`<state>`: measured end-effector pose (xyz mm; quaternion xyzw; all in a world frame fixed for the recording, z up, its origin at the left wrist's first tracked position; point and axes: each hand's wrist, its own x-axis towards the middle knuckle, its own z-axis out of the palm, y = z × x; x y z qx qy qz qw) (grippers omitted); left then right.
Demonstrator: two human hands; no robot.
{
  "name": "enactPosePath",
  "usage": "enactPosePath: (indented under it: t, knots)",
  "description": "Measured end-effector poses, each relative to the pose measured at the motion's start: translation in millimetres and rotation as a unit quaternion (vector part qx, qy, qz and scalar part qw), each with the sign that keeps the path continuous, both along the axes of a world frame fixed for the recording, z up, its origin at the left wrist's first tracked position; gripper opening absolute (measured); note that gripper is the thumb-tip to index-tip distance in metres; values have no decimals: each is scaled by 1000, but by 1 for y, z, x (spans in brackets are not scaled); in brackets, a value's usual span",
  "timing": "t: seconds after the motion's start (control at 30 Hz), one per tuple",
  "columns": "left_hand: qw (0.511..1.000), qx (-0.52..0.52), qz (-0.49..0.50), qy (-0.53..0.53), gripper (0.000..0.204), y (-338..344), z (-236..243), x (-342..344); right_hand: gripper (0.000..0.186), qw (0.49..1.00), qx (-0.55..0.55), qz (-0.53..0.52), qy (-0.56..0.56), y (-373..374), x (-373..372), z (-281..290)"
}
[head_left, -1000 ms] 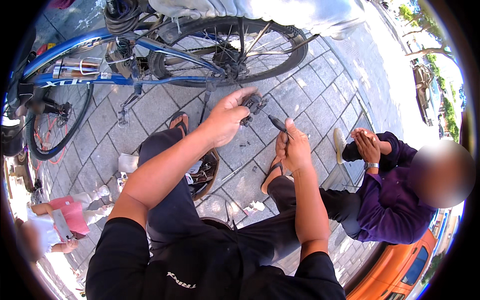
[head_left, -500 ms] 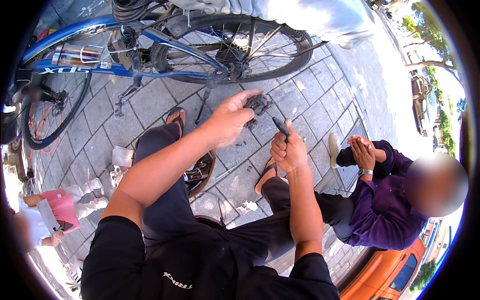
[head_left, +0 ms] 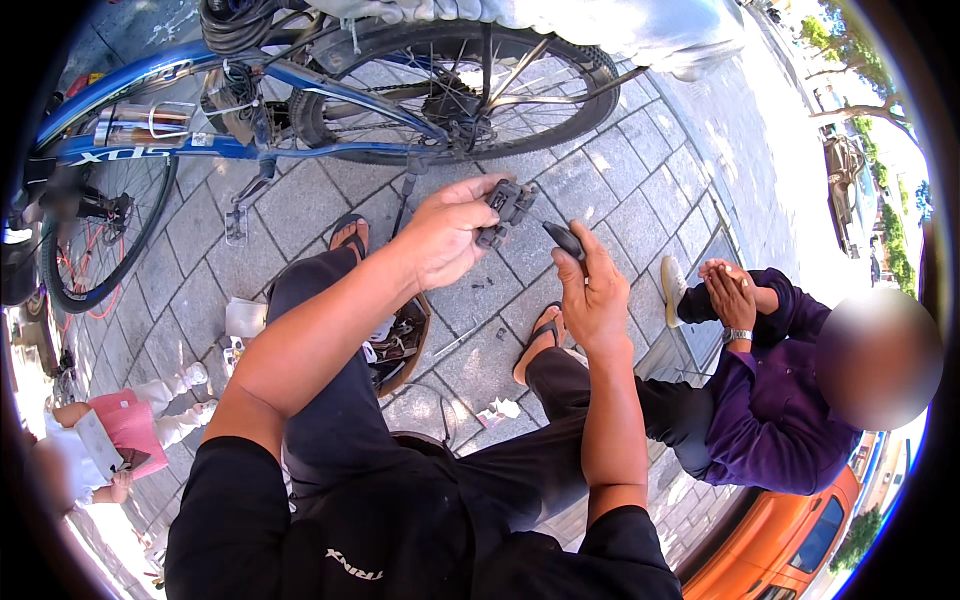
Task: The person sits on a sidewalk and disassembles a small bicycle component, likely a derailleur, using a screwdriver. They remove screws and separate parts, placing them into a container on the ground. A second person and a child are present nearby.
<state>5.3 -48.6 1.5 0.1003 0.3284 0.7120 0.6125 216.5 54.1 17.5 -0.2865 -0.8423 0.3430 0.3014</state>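
Observation:
My left hand (head_left: 452,232) pinches a dark bicycle pedal (head_left: 508,210) between thumb and fingers, above the paving. Just to its right, my right hand (head_left: 597,300) is closed on a small black tapered thing like a tool handle (head_left: 564,240), its rounded end pointing up toward the pedal. Whether a thin shaft reaches from it cannot be made out. The two held things are a short gap apart. Beyond my hands stands a blue bicycle (head_left: 350,150), its rear wheel (head_left: 600,105) nearest to them.
A box of tools (head_left: 425,335) sits by my left leg. Small bits (head_left: 482,286) lie on the grey paving (head_left: 560,180). A person in purple (head_left: 765,420) squats at the right with hands together. A child in pink (head_left: 130,435) stands at left; an orange car (head_left: 790,535) is behind.
The pedal has turned in my left hand and shows more of its flat side. My right hand has shifted its grip on the black thing, with fingers raised.

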Motion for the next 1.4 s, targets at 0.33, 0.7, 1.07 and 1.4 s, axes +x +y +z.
enactPosePath:
  t: [0.33, 0.7, 1.07, 1.4]
  knots:
    - [998, 6, -26, 55, 55, 0, -2, -5, 54, 895, -435, -85, 42, 6, -2, 2]
    - [996, -11, -11, 85, 57, 1, 1, 3, 26, 994, 75, 35, -77, 15, 14, -3]
    - [997, -14, 3, 73, 57, 1, -1, 0, 32, 994, 96, 54, -21, 5, -2, 10]
    - [999, 8, -13, 39, 57, -3, 7, 1, 29, 875, -476, 15, 84, 12, 3, -3]
